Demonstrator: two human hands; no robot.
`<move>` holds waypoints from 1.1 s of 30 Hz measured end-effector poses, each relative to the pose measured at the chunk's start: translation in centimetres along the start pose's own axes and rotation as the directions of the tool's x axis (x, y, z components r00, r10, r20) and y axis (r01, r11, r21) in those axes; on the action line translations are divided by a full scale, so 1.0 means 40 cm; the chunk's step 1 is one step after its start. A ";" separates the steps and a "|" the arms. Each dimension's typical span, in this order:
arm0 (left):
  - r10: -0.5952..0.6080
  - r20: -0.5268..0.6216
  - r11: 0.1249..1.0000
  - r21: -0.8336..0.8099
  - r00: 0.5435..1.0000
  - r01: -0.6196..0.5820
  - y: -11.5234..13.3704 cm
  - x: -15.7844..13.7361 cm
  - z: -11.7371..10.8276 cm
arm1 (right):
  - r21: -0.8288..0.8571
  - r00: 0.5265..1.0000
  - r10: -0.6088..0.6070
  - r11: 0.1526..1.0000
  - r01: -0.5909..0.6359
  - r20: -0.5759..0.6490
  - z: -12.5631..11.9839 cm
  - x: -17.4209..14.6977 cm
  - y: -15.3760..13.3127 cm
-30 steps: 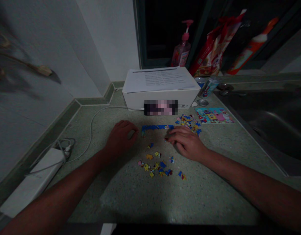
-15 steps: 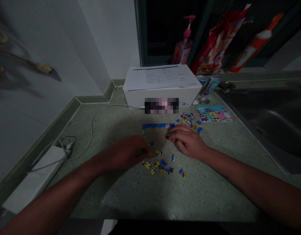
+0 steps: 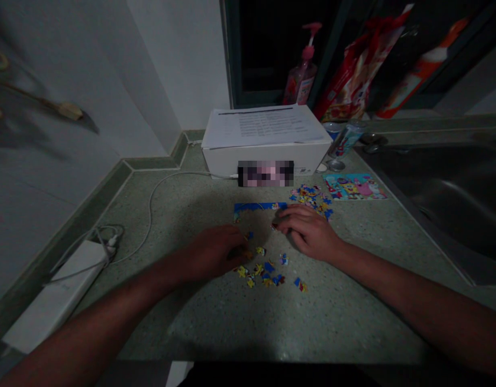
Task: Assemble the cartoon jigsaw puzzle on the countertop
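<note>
A small orange jigsaw piece (image 3: 247,254) lies at the fingertips of the left hand (image 3: 215,248), whose fingers and thumb curl around it; whether they grip it, I cannot tell. The right hand (image 3: 311,231) has loosely bent fingers, palm down, with a small dark red jigsaw piece (image 3: 274,226) at the fingertips; whether it is held, I cannot tell. Between and beyond the hands, a narrow blue strip of joined jigsaw border (image 3: 256,206) lies flat, its right end by the right hand's fingers. Nearer the person, loose yellow and blue jigsaw pieces (image 3: 269,266) are scattered on the speckled green stone table (image 3: 332,322). Beyond the right hand is a multicoloured heap of jigsaw pieces (image 3: 308,194), with a bright cartoon picture card (image 3: 355,187) just to its right. Farther back stands a white cardboard box (image 3: 224,163) topped by a printed paper sheet (image 3: 268,126). A dark metal sink (image 3: 441,199) is at the right.
</note>
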State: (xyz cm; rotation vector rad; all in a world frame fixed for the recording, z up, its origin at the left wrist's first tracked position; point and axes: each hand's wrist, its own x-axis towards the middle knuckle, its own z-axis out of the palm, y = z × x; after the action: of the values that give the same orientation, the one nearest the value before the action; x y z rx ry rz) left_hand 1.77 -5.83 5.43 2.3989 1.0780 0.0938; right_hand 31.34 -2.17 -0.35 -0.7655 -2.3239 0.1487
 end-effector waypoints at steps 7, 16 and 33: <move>-0.048 -0.096 0.997 0.062 0.994 0.054 -0.004 -0.003 0.028 | -0.007 1.000 -0.006 1.000 0.006 0.012 -0.004 0.002 -0.001; -0.311 -0.240 0.918 0.176 0.919 0.356 -0.020 0.019 0.036 | 0.021 1.000 -0.006 1.000 0.006 0.000 -0.002 0.002 0.000; -0.209 -0.198 0.965 0.116 0.958 0.235 -0.027 0.000 -0.001 | 0.012 1.000 -0.029 0.999 0.030 -0.009 -0.001 0.002 0.001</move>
State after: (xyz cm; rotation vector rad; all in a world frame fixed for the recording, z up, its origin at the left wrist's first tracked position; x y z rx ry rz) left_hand 1.01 -5.20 4.94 2.4074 1.4787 0.1716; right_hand 31.32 -2.10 -0.28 -0.7243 -2.3224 0.1455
